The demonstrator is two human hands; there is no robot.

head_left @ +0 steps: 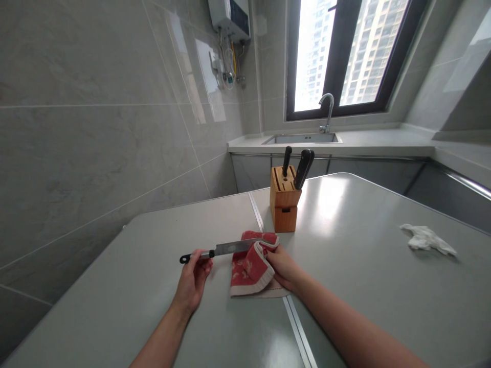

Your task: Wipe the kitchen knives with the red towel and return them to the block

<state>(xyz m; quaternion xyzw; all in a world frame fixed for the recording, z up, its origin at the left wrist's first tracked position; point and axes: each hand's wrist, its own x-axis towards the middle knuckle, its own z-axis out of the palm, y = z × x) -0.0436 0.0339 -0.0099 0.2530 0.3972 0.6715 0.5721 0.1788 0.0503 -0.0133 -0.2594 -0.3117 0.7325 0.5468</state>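
The left hand (193, 280) pinched the black handle of a long steel-bladed kitchen knife (224, 249), fingers closed around it, holding the knife level above the table with its blade pointing right. The right hand (283, 266) gripped a red and white patterned cloth (251, 266), which was folded over the far end of the blade so the tip was hidden inside it; the cloth's lower edge rested on the grey, smooth table top (153, 276), near the metal seam that ran through the middle of the table. Just beyond the cloth, a little farther away, stood a wooden knife block (284, 202) with two black-handled knives (299, 166) slotted into it. Well apart, on the right side of the table, lay a crumpled white tissue (426, 238). Far behind, under a dark-framed window (339, 56), a steel sink (301, 138) with a curved tap (327, 110) was set into a pale counter.
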